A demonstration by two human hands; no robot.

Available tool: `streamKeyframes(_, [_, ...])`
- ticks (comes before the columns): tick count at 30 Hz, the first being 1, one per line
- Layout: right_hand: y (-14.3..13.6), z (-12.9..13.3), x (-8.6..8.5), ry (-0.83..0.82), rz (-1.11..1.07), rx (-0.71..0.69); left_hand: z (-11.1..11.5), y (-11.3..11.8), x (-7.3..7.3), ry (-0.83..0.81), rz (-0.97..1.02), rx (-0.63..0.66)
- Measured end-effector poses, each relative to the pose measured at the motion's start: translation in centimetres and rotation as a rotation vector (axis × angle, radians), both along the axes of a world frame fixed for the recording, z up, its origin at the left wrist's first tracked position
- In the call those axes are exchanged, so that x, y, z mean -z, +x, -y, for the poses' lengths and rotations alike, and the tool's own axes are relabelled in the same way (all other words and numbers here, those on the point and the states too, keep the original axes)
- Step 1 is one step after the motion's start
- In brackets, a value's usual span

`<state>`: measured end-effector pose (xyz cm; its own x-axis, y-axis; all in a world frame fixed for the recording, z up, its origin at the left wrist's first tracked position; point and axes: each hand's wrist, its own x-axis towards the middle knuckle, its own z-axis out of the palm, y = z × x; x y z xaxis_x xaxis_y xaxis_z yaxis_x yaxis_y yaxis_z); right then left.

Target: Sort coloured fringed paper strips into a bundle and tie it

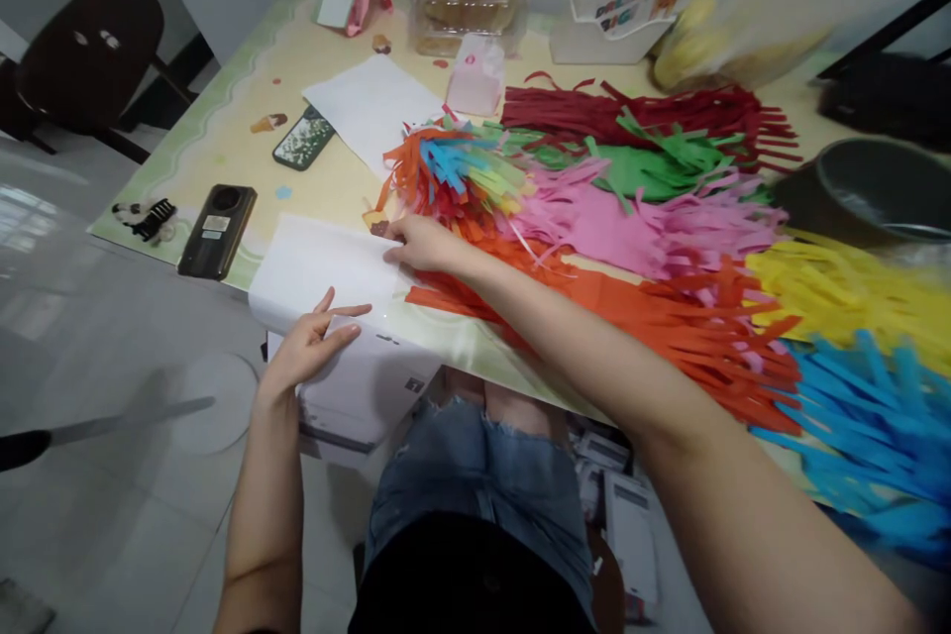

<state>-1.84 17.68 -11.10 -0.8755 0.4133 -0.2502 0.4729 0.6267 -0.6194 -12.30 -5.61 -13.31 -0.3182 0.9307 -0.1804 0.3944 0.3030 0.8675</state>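
Reference landmark: the multicoloured fringed paper bundle (pixel 453 168) on the table (pixel 223 149). Left to right:

1. A smartphone (pixel 217 230), well left of the bundle, lies back upward.
2. The white sheet (pixel 319 263) lies left of the bundle and toward the wearer, at the table's near edge. Its long axis runs roughly left to right, along that edge.
3. The left hand (pixel 308 347), farther toward the wearer from the bundle than the sheet is, sits at the sheet's near border. Its fingers are spread, thumb parted from index; no grip is visible. From these fingers, the sheet extends away and to the left.
4. The right hand (pixel 423 246) is just on the wearer's side of the bundle, its fingers bent together. Whether they pinch anything cannot be told. The sheet extends leftward from these fingertips; this hand is the nearer to its right end.
5. Orange fringed paper (pixel 609 302) lies right of the bundle and toward the wearer.
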Motion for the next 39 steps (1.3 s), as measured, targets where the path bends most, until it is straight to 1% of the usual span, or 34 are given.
streamKeyframes(1, [0.0, 0.0, 0.0, -0.085, -0.027, 0.027, 0.1, -0.1, 0.1, 0.006, 0.014, 0.008])
streamKeyframes(5, [0.9, 0.1, -0.5, -0.540, -0.158, 0.177, 0.8, -0.2, 0.5, 0.090, 0.078, 0.044])
streamKeyframes(7, [1.5, 0.0, -0.8, -0.661, -0.222, 0.220, 1.4, 0.1, 0.6, 0.157, 0.086, 0.055])
streamKeyframes(9, [2.1, -0.3, -1.2, -0.706, -0.286, 0.229, 1.8, 0.7, 0.3, 0.219, 0.079, 0.082])
streamKeyframes(11, [2.5, -0.8, -1.4, -0.741, -0.334, 0.207, 2.1, 1.4, -0.3, 0.275, 0.062, 0.120])
streamKeyframes(17, [3.2, -2.1, -1.2, -0.826, -0.473, 0.058, 1.9, 3.6, -3.5, 0.443, -0.062, 0.292])
streamKeyframes(21, [3.4, -2.3, -1.4, -0.857, -0.512, 0.008, 2.0, 4.5, -5.1, 0.516, -0.110, 0.305])
streamKeyframes(24, [3.4, -2.3, -1.8, -0.856, -0.471, 0.005, 1.9, 4.7, -5.5, 0.530, -0.114, 0.300])
streamKeyframes(26, [3.3, -2.1, -1.9, -0.800, -0.401, 0.005, 1.3, 4.6, -5.0, 0.516, -0.092, 0.261])
streamKeyframes(28, [3.0, -1.7, -1.6, -0.655, -0.293, -0.018, 0.2, 4.2, -3.8, 0.432, -0.045, 0.171])
streamKeyframes(29, [2.9, -1.4, -1.4, -0.528, -0.240, -0.032, -0.4, 3.9, -3.0, 0.368, -0.010, 0.120])
streamKeyframes(31, [2.5, -0.7, -0.5, -0.180, -0.176, -0.022, -1.6, 3.2, -1.2, 0.235, 0.064, 0.037])
streamKeyframes(33, [2.1, 0.2, 0.5, 0.158, -0.202, 0.017, -2.4, 2.8, 0.2, 0.158, 0.110, 0.007])
streamKeyframes(34, [1.9, 0.6, 1.1, 0.264, -0.237, 0.014, -2.6, 2.6, 0.6, 0.140, 0.114, 0.004])
streamKeyframes(35, [1.8, 1.0, 1.6, 0.316, -0.276, -0.014, -2.7, 2.6, 0.9, 0.128, 0.110, 0.005])
streamKeyframes(36, [1.6, 1.3, 2.1, 0.324, -0.312, -0.059, -2.7, 2.6, 1.1, 0.122, 0.103, 0.009])
streamKeyframes(38, [1.4, 1.8, 2.9, 0.287, -0.353, -0.145, -2.6, 2.7, 1.0, 0.117, 0.094, 0.018])
streamKeyframes(39, [1.3, 1.9, 3.2, 0.270, -0.360, -0.163, -2.6, 2.7, 0.9, 0.114, 0.092, 0.020])
